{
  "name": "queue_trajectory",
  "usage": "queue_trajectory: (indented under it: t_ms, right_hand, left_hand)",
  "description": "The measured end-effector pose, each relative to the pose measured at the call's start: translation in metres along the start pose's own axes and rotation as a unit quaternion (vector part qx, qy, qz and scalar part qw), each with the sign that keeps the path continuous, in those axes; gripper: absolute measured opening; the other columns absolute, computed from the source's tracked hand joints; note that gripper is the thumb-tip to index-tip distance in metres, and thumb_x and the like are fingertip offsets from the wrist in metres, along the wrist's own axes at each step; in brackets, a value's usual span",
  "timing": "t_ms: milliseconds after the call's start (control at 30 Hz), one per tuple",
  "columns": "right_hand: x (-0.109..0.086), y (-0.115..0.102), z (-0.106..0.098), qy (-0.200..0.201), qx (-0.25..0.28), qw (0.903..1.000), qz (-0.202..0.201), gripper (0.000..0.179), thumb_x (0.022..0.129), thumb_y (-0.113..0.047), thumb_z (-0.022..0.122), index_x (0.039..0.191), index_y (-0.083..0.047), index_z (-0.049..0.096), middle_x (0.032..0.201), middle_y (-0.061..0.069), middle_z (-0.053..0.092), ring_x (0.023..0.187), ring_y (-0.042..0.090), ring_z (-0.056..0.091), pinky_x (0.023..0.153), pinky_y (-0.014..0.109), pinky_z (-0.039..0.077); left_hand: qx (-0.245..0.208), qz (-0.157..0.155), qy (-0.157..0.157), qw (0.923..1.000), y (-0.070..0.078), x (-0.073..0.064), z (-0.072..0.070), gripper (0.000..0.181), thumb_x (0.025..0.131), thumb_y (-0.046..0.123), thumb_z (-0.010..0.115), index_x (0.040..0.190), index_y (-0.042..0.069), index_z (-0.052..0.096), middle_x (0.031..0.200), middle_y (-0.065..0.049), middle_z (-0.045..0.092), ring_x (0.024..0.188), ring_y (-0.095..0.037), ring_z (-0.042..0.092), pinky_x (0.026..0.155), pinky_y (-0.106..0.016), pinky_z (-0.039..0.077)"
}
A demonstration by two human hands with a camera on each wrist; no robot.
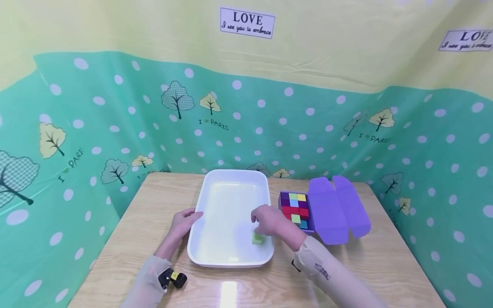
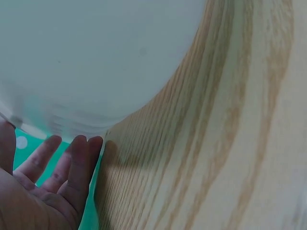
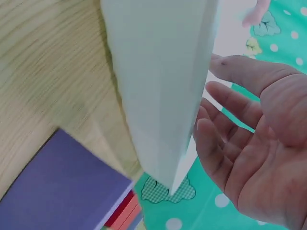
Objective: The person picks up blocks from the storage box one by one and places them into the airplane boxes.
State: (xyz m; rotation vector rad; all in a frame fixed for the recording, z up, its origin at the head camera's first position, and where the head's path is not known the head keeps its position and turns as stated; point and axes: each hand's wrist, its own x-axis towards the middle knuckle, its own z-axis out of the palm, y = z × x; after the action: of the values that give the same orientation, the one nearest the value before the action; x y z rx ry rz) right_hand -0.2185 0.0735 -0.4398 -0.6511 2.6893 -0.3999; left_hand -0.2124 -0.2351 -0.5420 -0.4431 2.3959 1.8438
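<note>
A white rectangular tray (image 1: 231,263) rests on the wooden table. At its left side, my left hand (image 1: 184,222) holds the rim, thumb over the edge and fingers against the outer wall, as the left wrist view also shows. Inside the tray near the right wall sits a light green cube (image 1: 257,239). My right hand (image 1: 269,220) reaches over the right rim with loosely bent fingers, just above and beside this cube. No grip on it shows. In the right wrist view the tray wall (image 3: 158,86) hides the cube and some fingertips.
To the right of the tray stands an open purple box (image 1: 311,232) holding several coloured cubes (image 1: 294,203). Its purple lid (image 1: 331,214) is folded out to the right. A patterned cloth (image 1: 231,119) hangs around the back and sides of the table (image 1: 385,256).
</note>
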Motion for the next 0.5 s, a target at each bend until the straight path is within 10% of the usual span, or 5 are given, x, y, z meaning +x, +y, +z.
queue_trajectory:
  t_ms: [500]
  right_hand:
    - [0.021,-0.033,-0.002,-0.118,-0.050,0.9856,0.110,0.025,0.072,-0.008,0.082,0.085,-0.012,0.061,0.076,0.004,0.060,0.068,0.019,0.056,0.060,0.031,0.051]
  left_hand:
    - [-0.006,-0.012,-0.001,0.9999,0.001,0.001,0.001,0.065,0.085,0.044,0.070,0.132,0.001,0.055,0.121,-0.021,0.060,0.103,-0.027,0.062,0.085,-0.033,0.054]
